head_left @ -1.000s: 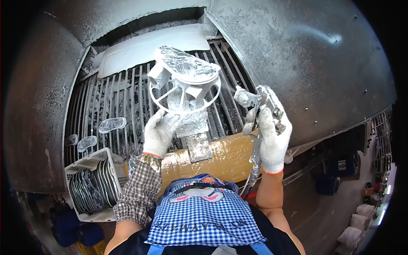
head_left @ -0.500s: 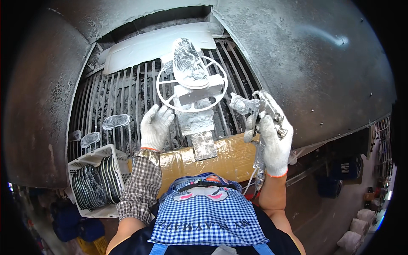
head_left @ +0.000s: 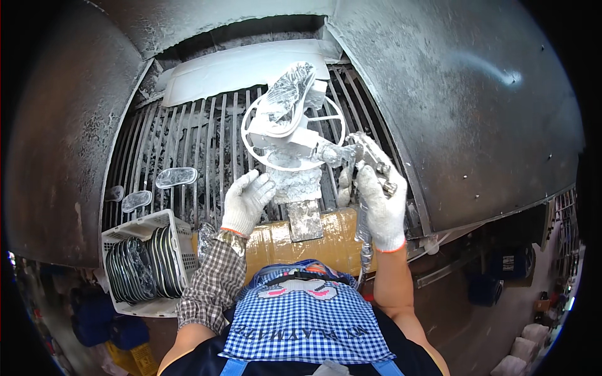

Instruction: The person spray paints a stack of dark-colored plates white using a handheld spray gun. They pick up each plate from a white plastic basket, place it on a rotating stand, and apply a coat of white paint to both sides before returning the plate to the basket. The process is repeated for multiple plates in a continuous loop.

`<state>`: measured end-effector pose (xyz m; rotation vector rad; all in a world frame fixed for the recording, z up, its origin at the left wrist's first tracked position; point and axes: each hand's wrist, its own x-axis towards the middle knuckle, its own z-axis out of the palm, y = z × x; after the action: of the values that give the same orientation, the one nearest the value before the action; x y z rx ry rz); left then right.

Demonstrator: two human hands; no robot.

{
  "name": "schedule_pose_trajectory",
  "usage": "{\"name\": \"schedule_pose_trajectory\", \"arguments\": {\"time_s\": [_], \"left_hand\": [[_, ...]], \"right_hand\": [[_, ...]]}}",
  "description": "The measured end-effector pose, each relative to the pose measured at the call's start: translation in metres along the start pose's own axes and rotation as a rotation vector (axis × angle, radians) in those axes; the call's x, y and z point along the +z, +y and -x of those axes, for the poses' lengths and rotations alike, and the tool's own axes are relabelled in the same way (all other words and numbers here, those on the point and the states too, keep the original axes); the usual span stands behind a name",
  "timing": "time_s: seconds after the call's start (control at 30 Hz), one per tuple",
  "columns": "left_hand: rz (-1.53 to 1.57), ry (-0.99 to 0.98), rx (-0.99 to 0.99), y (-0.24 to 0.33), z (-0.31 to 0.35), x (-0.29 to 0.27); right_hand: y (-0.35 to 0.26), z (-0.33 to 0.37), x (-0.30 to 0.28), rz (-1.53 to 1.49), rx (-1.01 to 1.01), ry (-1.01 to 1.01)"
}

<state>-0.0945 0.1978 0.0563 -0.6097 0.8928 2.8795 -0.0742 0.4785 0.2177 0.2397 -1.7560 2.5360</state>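
The oval workpiece point(head_left: 290, 94) sits tilted on top of a white wheel-shaped turntable point(head_left: 291, 135), in the middle of the spray booth, above the slatted grille point(head_left: 200, 150). Its upper face looks pale and glossy, so it seems already coated, though glare makes it hard to tell how evenly.

The right hand point(head_left: 379, 207), in a white cotton glove, is closed around the grip of a spray gun point(head_left: 360, 153), whose nozzle points left at the turntable hub, just beside the rim. The left hand point(head_left: 246, 202), also gloved, lies with fingers loosely spread and holding nothing, its fingertips near or touching the crusted stand point(head_left: 300, 188) below the wheel (the contact itself is too small to make out).

Two more oval pieces point(head_left: 175, 177) lie flat on the grille to the left, well apart from the turntable; they look pale too, which suggests finished ones set aside. Lower left, a white plastic basket point(head_left: 122, 235) holds a row of dark oval pieces point(head_left: 141, 263) standing on edge, apparently uncoated, so by that count most of the batch is left. A tan taped-up ledge point(head_left: 335, 241) runs along the booth's front edge, just ahead of the person's checked apron point(head_left: 301, 319).
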Motion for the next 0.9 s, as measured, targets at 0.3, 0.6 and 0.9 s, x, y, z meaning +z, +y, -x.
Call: {"name": "schedule_pose_trajectory", "arguments": {"time_s": [0.3, 0.6, 0.9], "left_hand": [[0.017, -0.055, -0.041, -0.013, 0.009, 0.007], [0.03, -0.154, 0.01, -0.019, 0.014, 0.028], [0.043, -0.263, 0.082, -0.013, 0.013, 0.036]], "right_hand": [[0.019, -0.025, 0.003, 0.028, -0.105, 0.046], [0.001, -0.026, -0.017, -0.013, -0.32, 0.232], [-0.01, -0.015, -0.031, 0.154, -0.388, 0.338]]}}
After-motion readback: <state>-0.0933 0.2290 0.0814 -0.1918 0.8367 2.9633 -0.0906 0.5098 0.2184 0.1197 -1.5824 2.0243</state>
